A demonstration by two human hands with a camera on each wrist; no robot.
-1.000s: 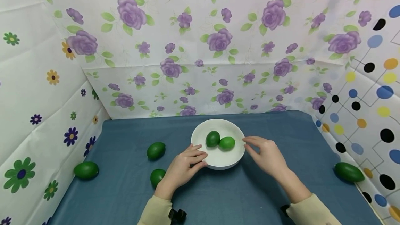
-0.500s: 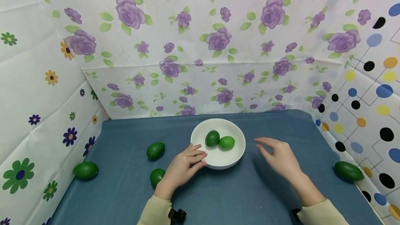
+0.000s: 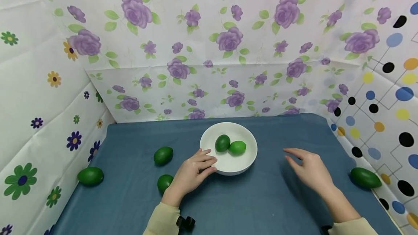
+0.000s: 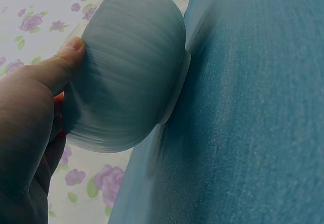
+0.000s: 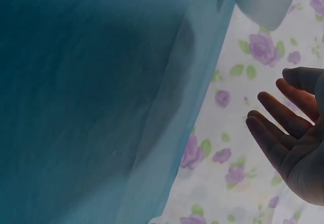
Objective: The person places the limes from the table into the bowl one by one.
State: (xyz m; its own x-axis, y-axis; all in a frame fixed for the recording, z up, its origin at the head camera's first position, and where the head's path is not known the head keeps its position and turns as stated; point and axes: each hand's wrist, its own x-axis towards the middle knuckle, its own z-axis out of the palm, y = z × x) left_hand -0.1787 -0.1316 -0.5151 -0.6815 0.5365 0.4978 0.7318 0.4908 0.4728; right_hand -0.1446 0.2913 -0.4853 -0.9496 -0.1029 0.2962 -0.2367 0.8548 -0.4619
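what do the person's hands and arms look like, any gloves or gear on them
The left hand and right hand are bare, no gloves. Pale cream sleeves cover the visible forearms' lower ends; a small black device shows at the left cuff.

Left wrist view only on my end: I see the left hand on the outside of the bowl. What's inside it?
Observer: A dark green fruit and a lighter green fruit sit in the bowl.
Operator: Right hand touching the bowl too?
Observer: No, the right hand is apart from it, off to the right.
Operator: Any fruit outside?
Observer: Four: one fruit at far left, two fruits nearer the bowl on that side, and another fruit at far right.
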